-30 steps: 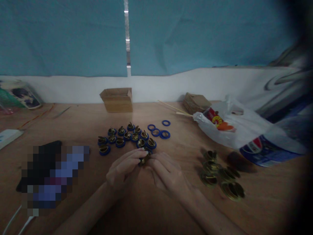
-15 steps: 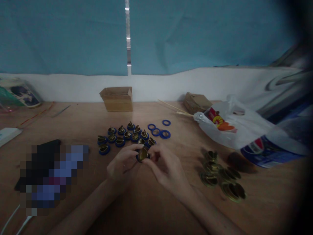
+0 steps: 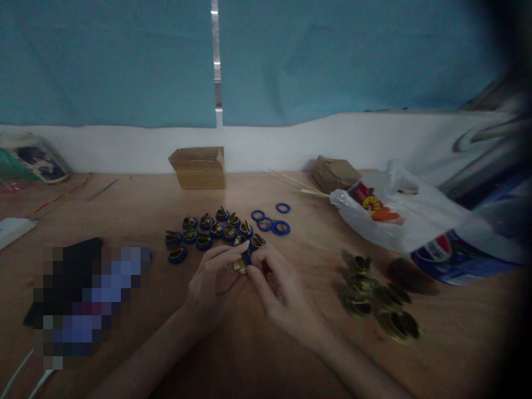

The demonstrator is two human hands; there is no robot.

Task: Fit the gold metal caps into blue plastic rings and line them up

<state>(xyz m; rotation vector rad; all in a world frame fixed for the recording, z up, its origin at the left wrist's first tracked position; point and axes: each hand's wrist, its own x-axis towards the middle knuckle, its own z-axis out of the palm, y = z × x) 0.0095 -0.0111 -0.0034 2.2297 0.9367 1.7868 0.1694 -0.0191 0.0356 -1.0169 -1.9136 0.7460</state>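
Observation:
Between my two hands, in front of the cluster, is a small brass fitting (image 3: 240, 266) with a blue ring along its edge. My left hand (image 3: 214, 280) is closed on it from the left, fingers bent over its top. From the right, the thumb and fingers of my right hand (image 3: 280, 288) pinch the same piece, hiding part of it. Just beyond lie several brass fittings with blue rings (image 3: 203, 240), their half-round flaps raised. Several loose blue rings (image 3: 281, 228) lie right of that group. Brass fittings without visible blue rings (image 3: 356, 305) lie farther right, slightly blurred.
An open cardboard box (image 3: 201, 172) stands by the wall, and a brown package (image 3: 336, 173) lies right of it. A white plastic bag (image 3: 399, 216) and a Pepsi-labelled container (image 3: 461, 255) occupy the right side. A blurred-out device (image 3: 95, 299) with cables is at left.
The brass fitting has been turned in my fingers: its broad brass face showed before, now its blue edge shows. Both hands stay in nearly the same place.

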